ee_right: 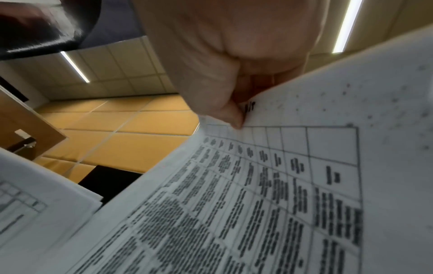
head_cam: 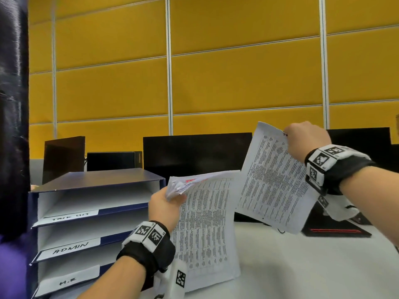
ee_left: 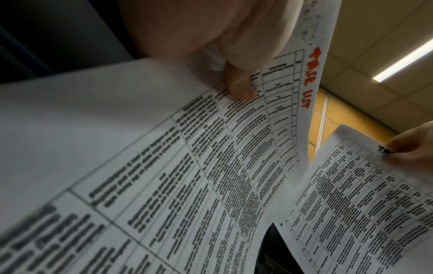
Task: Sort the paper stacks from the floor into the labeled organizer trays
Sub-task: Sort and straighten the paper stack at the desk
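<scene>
My left hand [head_cam: 166, 203] grips a stack of printed papers [head_cam: 205, 229] by its top left corner; the stack's lower edge reaches the white table. Red writing marks the top sheet [ee_left: 234, 166], and my left thumb [ee_left: 239, 87] presses on it. My right hand [head_cam: 306, 139] pinches the top corner of a single printed sheet [head_cam: 274, 180], lifted up and to the right of the stack; the same sheet [ee_right: 281, 185] fills the right wrist view. The blue organizer [head_cam: 95, 182] stands at the left with three trays labeled TASK LIST [head_cam: 71, 216], ADMIN [head_cam: 71, 248] and H.R [head_cam: 68, 282].
Dark monitors [head_cam: 196, 154] line the back of the white table [head_cam: 302, 266]. A black device with a red stripe [head_cam: 336, 230] lies at the right. A dark column [head_cam: 13, 115] rises at the far left, before the yellow panelled wall [head_cam: 237, 72].
</scene>
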A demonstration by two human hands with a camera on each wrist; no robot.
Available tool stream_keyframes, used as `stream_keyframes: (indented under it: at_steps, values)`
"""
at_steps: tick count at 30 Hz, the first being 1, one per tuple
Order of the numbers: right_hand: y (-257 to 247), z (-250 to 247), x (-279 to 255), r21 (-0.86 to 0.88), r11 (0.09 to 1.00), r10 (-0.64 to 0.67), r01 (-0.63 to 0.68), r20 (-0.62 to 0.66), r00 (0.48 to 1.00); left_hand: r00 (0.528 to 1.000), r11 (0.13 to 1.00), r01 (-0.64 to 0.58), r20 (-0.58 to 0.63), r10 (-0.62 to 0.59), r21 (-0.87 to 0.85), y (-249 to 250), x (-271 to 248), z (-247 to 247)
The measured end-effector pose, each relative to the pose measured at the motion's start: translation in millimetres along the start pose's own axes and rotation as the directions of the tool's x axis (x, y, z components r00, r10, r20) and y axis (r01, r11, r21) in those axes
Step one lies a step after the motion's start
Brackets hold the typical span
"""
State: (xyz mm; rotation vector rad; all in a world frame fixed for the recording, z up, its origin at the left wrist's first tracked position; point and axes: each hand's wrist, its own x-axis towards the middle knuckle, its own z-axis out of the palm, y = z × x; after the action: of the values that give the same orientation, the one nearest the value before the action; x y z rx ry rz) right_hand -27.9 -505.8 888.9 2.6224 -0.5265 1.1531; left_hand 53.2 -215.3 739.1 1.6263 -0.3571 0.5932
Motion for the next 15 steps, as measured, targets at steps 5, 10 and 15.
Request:
stream_keyframes:
  at_steps: [5,10,15]
  values:
    - [-8,-12,1,-0.101,0.994,0.043,-0.042,0.006,0.999,0.991,0.995,-0.065,0.124,0.055,0.072,22,-6,-14]
    - [-15,-13,5,0.136,0.99,-0.041,0.038,0.014,0.999,0.977,0.997,-0.078,0.198,0.074,0.009,39,-8,-18]
    - [-55,-23,-7,0.557,0.805,-0.302,0.206,0.085,0.95,0.971,0.987,-0.154,0.192,0.142,0.046,47,-4,4]
